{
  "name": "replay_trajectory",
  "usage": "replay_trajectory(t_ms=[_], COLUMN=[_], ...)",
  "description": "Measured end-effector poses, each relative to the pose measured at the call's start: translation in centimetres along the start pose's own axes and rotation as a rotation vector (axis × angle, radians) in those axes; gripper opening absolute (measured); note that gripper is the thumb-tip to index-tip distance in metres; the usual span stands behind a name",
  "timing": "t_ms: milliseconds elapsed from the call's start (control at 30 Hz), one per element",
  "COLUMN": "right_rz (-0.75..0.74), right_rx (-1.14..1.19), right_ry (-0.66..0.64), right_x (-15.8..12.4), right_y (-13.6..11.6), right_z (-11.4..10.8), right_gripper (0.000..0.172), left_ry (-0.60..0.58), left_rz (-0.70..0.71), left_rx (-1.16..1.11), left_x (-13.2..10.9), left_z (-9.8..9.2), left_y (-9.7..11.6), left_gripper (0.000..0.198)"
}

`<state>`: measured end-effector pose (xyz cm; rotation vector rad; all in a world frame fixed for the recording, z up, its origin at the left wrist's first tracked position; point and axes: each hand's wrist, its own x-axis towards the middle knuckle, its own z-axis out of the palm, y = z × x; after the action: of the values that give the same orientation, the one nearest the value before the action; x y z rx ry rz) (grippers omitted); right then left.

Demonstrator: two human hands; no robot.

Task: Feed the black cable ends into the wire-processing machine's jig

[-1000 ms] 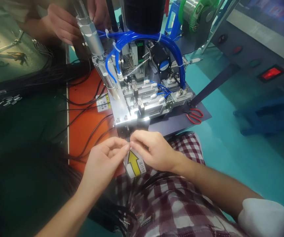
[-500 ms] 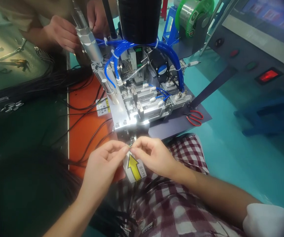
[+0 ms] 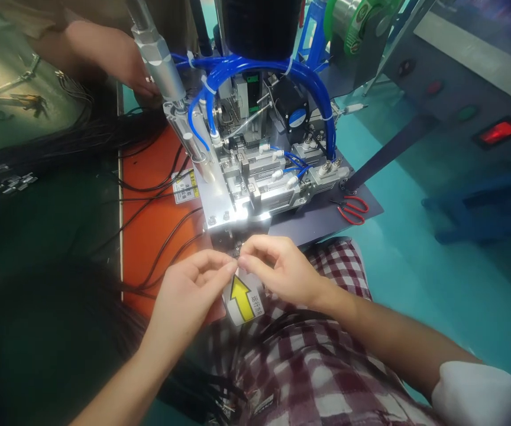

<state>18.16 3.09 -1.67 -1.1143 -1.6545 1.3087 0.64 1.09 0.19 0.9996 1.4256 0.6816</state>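
Observation:
My left hand (image 3: 196, 284) and my right hand (image 3: 282, 269) meet fingertip to fingertip just in front of the machine. Each is closed in a pinch of thumb and forefinger. Thin wires run between the fingertips, mostly hidden now by the fingers. Below the hands lies a white plate with a yellow arrow (image 3: 241, 300). The metal machine (image 3: 255, 195), with a brightly lit front edge, stands directly beyond them. Black cables (image 3: 162, 260) trail over the orange surface on the left, near my left hand.
Thick blue tubes (image 3: 322, 100) arch over the machine. Red-handled cutters (image 3: 351, 210) lie on its dark base. A control box with a red-lit switch (image 3: 500, 131) stands right, and a green wire spool (image 3: 351, 23) behind. Another person's hand (image 3: 117, 56) works at the far left.
My fingertips have drawn closer together, covering the wires that showed between them. The view has shifted slightly. The other person's hands have moved, with one no longer clearly visible.

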Motion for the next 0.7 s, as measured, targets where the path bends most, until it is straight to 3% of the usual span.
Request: replay_trajectory(t_ms=[100, 233, 333, 500, 700], right_rz=[0.045, 0.099, 0.142, 0.194, 0.212], right_rx=[0.091, 0.164, 0.193, 0.218, 0.207], right_ry=[0.033, 0.037, 0.021, 0.034, 0.049], right_x=[0.4, 1.2, 1.4, 1.5, 1.7], right_y=[0.5, 1.4, 2.3, 3.4, 3.8], right_z=[-0.4, -1.1, -1.1, -0.9, -0.8], right_gripper=[0.017, 0.019, 0.021, 0.021, 0.022], left_ry=[0.048, 0.185, 0.179, 0.161, 0.154], left_rz=[0.19, 0.638, 0.844, 0.909, 0.894], left_rx=[0.15, 0.541, 0.708, 0.861, 0.888], left_x=[0.3, 1.1, 1.8, 2.7, 3.1], left_z=[0.2, 0.3, 0.4, 0.2, 0.0], left_y=[0.0, -0.4, -1.0, -2.1, -2.6], left_gripper=[0.028, 0.011, 0.015, 0.017, 0.022])
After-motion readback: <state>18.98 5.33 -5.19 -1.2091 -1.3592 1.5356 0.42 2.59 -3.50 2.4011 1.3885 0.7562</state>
